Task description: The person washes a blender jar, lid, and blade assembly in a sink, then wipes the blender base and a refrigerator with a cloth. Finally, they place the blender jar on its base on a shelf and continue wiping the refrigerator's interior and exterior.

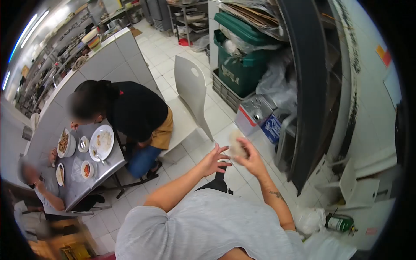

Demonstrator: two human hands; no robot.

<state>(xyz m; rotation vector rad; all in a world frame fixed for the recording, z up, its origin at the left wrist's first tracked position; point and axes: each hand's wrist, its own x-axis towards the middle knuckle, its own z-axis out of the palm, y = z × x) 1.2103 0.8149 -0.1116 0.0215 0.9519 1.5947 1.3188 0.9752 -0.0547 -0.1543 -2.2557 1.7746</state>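
My right hand [252,161] grips a pale, flat, round piece [237,144] that looks like dough, blurred by motion and held up in front of my body. Beside it on the left, my left hand [212,162] has its fingers spread and holds nothing. Its fingertips point at the pale round piece, with a small gap between them. Below both hands, a dark strap-like object [220,175] hangs by my light grey shirt [208,221].
At left, two people sit at a metal table [106,170] with bowls and a white plate [108,130]. A white chair [189,82] stands ahead. A green bin [236,65], a crate [225,89] and a dark panel [308,86] line the right; a fire extinguisher [339,223] is lower right.
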